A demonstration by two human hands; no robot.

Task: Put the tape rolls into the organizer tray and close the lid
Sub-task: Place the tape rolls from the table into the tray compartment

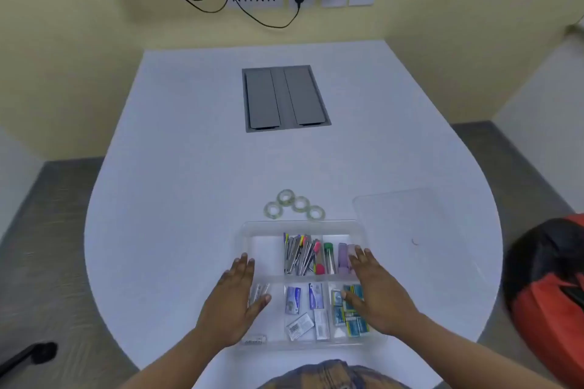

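— Where is the organizer tray (303,226)?

— It sits on the white worktop (189,199), right in front of the person. It is see-through and has no lid on it.

— Where is the lid (398,215)?

— It lies flat on the worktop, just past the tray's far right corner. It is clear too, so it is hard to see.

— And the tape rolls (294,205)?

— Four of them lie in a little bunch on the worktop, just behind the tray's far wall. None is in the tray.

— What is in the tray?

— The far middle box holds pens and markers (300,254). Next to them, toward the right, stand a green tube and a purple tube. The near boxes hold small packets (303,309), blue and white ones. The far left box looks bare.

— What are the hands doing?

— The left hand (235,297) rests at the tray's left side, its grip spread flat with the fingers (245,264) straight and pinching nothing. The right hand (376,294) is over the tray's right side, its grip also spread wide and holding nothing.

— Anything else near the tray?

— A grey hatch (284,98) is set into the worktop far behind the tray. A red and black bag (550,287) sits off the worktop, well to the tray's right.
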